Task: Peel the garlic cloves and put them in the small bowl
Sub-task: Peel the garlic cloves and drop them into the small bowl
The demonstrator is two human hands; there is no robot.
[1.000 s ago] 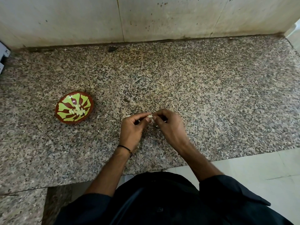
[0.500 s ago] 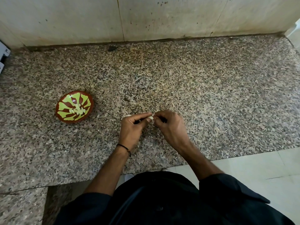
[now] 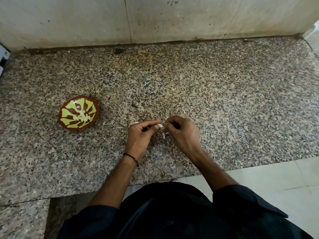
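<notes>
My left hand (image 3: 140, 135) pinches a small pale garlic clove (image 3: 160, 125) between thumb and forefinger, just above the granite counter. Right beside it, my right hand (image 3: 183, 133) pinches at the clove's skin with curled fingertips. A loose flake of peel (image 3: 163, 134) lies on the counter between the hands. The small red-brown bowl (image 3: 64, 109) with a green pattern sits to the left, holding several peeled cloves (image 3: 82, 116). Part of the clove is hidden by my fingers.
The speckled granite counter (image 3: 224, 100) runs back to a stained pale wall (image 3: 172, 18). Small scraps of skin lie near my hands. A white object (image 3: 3, 56) pokes in at the far left edge. A tiled floor (image 3: 276, 180) shows at the lower right.
The hands have stayed in the same spot over the counter, fingertips working the clove. A flake of peel now lies on the counter between them.
</notes>
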